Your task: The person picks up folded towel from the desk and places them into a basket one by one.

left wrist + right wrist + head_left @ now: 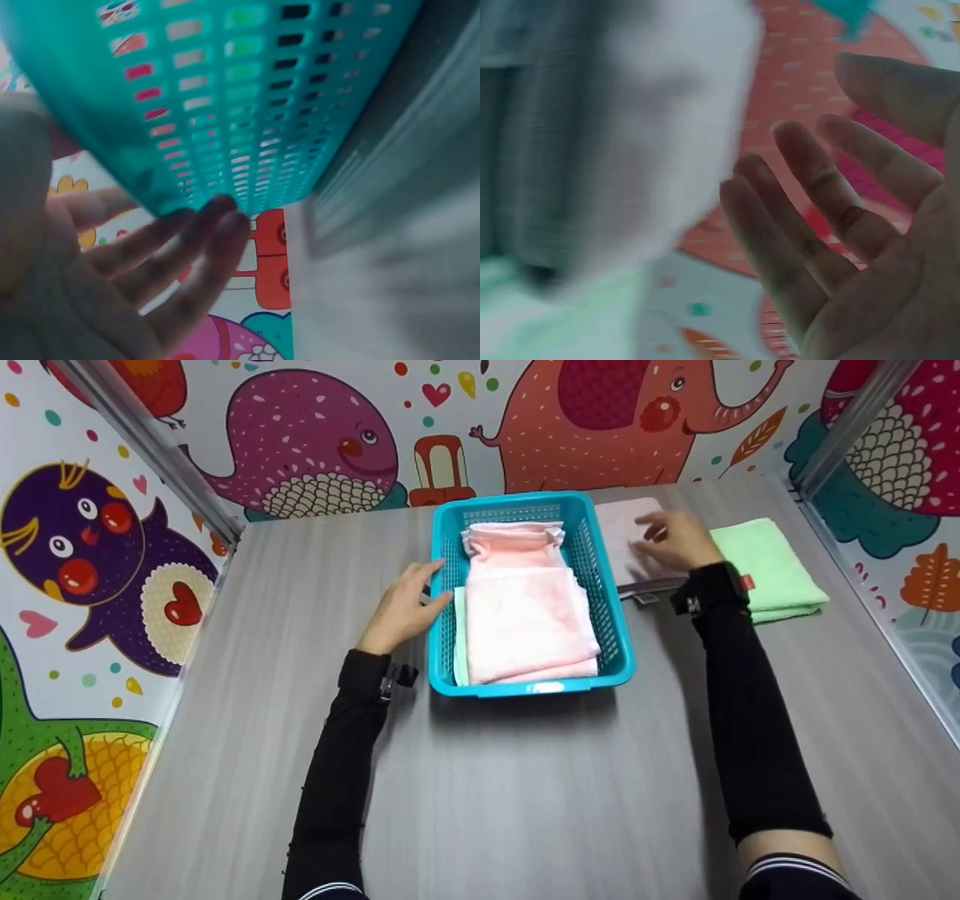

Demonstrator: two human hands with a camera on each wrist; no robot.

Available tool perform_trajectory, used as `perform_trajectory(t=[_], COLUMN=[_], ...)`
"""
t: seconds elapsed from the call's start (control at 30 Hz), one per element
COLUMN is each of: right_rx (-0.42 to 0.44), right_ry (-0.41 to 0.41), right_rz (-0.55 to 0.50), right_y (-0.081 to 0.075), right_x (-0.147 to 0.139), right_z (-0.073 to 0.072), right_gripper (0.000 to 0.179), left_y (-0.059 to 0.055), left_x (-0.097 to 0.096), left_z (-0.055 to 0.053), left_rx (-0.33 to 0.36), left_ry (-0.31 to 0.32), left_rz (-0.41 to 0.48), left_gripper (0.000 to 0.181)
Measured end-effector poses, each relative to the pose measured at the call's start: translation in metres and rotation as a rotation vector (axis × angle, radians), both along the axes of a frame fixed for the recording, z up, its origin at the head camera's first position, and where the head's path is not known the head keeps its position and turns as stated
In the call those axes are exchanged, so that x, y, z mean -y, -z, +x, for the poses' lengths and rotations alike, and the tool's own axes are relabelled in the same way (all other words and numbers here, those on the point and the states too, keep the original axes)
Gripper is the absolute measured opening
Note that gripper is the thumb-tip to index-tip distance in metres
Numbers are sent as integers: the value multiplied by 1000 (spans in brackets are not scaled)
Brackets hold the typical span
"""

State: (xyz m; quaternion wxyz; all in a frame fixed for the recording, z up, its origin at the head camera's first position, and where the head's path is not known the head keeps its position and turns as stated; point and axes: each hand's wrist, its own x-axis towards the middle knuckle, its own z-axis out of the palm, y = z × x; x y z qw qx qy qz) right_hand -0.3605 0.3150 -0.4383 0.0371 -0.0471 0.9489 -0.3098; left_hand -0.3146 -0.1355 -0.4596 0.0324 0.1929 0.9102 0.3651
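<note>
A teal perforated basket (531, 688) stands on the table with folded pink towels (529, 622) inside and a strip of light green towel (460, 637) along its left wall. At that wall is my left hand (401, 611), its fingers loosely extended at the outside and the thumb near the rim. In the left wrist view, fingertips (225, 225) meet the basket's edge. My right hand (679, 540) hovers over a pale pink folded towel (626, 529) right of the basket, fingers slightly bent and holding nothing. A grey edge and a white tag show under that towel.
A folded light green towel (772, 566) with a small red label lies at the far right, by my right wrist. Cartoon-printed walls (315, 435) close off the back and both sides. The grey wood-grain table (525, 795) spreads out in front of the basket.
</note>
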Motion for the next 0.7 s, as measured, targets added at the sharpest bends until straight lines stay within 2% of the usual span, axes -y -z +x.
perform_trajectory(t=[0.13, 0.27, 0.37, 0.53, 0.7], right_rx=[-3, -62, -75, -22, 39], right_ry=[7, -10, -51, -126, -100], right_rz=[30, 98, 133, 193, 262], right_y=[27, 39, 43, 46, 45], right_x=[-5, -3, 4, 13, 18], right_z=[-5, -12, -16, -18, -14], right_gripper=[52, 54, 55, 53, 51], left_y=[0, 2, 3, 4, 8], left_x=[-4, -3, -2, -4, -4], left_z=[0, 1, 1, 1, 0], left_rx=[-13, -14, -17, -20, -40], left_ry=[-15, -18, -20, -29, -54], left_rz=[-5, 5, 13, 22, 44], left_gripper=[61, 60, 59, 59, 59])
